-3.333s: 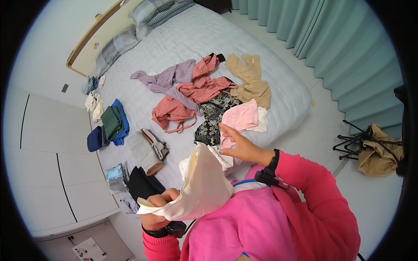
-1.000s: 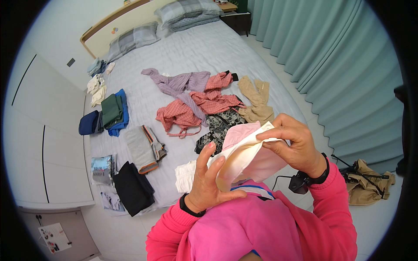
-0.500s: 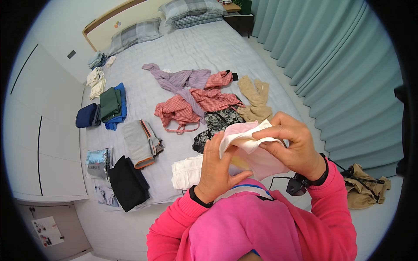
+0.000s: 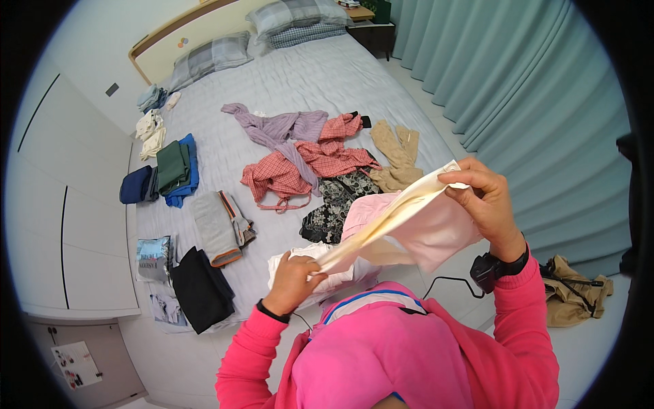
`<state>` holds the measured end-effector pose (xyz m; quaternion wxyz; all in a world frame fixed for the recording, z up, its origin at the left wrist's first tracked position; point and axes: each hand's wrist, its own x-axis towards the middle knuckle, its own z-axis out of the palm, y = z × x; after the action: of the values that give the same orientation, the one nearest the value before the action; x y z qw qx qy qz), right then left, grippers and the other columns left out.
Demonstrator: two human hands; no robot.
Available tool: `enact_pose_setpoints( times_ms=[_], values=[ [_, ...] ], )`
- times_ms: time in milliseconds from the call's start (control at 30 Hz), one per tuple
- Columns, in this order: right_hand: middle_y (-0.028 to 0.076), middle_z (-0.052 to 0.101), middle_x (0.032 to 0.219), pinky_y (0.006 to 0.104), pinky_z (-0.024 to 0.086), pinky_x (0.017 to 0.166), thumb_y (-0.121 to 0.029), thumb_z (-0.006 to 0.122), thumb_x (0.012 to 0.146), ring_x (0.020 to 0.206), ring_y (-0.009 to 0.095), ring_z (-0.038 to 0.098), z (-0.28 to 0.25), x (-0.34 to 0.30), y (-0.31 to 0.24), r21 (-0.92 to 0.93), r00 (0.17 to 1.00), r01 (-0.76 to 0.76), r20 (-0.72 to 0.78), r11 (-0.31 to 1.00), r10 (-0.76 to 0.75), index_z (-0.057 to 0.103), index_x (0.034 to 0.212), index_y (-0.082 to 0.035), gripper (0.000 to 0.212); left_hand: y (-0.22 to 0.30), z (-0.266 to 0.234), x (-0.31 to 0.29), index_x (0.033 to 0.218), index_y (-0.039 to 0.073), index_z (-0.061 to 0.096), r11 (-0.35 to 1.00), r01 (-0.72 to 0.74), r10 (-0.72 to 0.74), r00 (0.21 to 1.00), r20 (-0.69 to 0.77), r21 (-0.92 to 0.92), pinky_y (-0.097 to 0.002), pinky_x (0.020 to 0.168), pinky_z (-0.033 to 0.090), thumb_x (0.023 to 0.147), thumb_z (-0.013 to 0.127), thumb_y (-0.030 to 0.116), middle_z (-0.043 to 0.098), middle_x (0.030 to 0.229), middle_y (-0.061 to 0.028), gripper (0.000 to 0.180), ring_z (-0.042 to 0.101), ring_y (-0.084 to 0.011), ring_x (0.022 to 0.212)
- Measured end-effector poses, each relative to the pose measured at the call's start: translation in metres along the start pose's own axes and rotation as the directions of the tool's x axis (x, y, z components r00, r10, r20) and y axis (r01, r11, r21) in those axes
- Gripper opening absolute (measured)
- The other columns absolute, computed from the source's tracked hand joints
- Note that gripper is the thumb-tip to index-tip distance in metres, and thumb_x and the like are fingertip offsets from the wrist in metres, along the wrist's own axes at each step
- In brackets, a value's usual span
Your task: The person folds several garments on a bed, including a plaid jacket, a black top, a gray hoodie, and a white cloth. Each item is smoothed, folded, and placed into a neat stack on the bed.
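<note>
A pale pink garment with a cream band [image 4: 432,238] is held up in front of me, its band pulled straight on a slant. One end of the band is pinched in my left hand [image 4: 291,283], low and to the left. My right hand [image 4: 485,198] grips the other end, higher up on the right, between thumb and fingers. Pink fabric hangs on both sides of the band. Just behind my left hand, a folded white garment [image 4: 310,249] lies at the bed's near edge, partly hidden. Beyond the band lies a black patterned garment [image 4: 334,198].
On the bed [image 4: 211,150] lie a red checked garment [image 4: 276,174], a purple one [image 4: 300,126] and tan clothing [image 4: 395,153]. Folded grey clothing [image 4: 214,228], black clothing [image 4: 201,290] and green clothing [image 4: 174,167] line the left side. Curtains [image 4: 538,102] hang at right.
My hands have moved apart, left hand down and left, right hand slightly right and up. The bunched pink garment is now stretched out along its band.
</note>
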<state>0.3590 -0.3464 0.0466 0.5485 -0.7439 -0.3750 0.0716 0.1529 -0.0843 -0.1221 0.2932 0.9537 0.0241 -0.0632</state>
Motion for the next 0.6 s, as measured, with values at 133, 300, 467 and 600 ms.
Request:
enact_pose_setpoints(
  times_ms=[133,300,467,600],
  values=[
    [0.004,0.061,0.093,0.023,0.043,0.077,0.001,0.062,0.083,0.085,0.012,0.055,-0.02,-0.003,0.026,0.124,0.986,-0.169,0.029,0.978,0.167,0.068,0.1,0.001,0.018,-0.013,-0.035,-0.012,0.087,0.001,0.066,0.892,-0.016,-0.048,0.99,-0.13,-0.452,-0.0314,0.072,0.047,0.079,0.071,0.011,0.064,0.08,-0.0117,0.015,0.062,-0.0235,0.076],
    [0.003,0.061,0.096,0.0236,0.043,0.08,-0.004,0.063,0.086,0.087,0.011,0.055,-0.031,-0.014,0.052,0.168,0.975,-0.223,0.023,0.96,0.223,0.068,0.1,0.001,0.016,-0.019,-0.08,-0.022,0.087,-0.001,0.058,0.611,-0.021,-0.193,0.965,-0.175,-0.792,-0.0239,0.076,0.043,0.081,0.065,0.001,0.059,0.083,-0.0003,0.009,0.055,-0.0096,0.081],
    [0.003,0.061,0.099,0.0238,0.044,0.082,-0.005,0.062,0.087,0.089,0.011,0.056,-0.016,-0.027,0.063,0.245,0.991,-0.117,-0.026,0.962,0.128,0.066,0.106,0.001,0.02,-0.018,-0.1,-0.023,0.087,0.005,0.052,0.435,-0.11,-0.236,0.944,-0.231,-0.894,-0.0207,0.074,0.041,0.084,0.061,0.0,0.057,0.084,0.0009,0.011,0.051,-0.0051,0.08],
    [0.005,0.062,0.103,0.0239,0.046,0.082,-0.007,0.063,0.087,0.094,0.01,0.057,-0.002,-0.032,0.071,0.373,0.961,-0.195,-0.114,0.907,0.253,0.062,0.111,0.002,0.026,-0.009,-0.1,-0.019,0.101,0.003,0.053,0.349,-0.206,-0.202,0.936,-0.288,-0.914,-0.021,0.076,0.043,0.085,0.059,-0.001,0.062,0.091,-0.0023,0.018,0.056,-0.0072,0.084]
  ],
)
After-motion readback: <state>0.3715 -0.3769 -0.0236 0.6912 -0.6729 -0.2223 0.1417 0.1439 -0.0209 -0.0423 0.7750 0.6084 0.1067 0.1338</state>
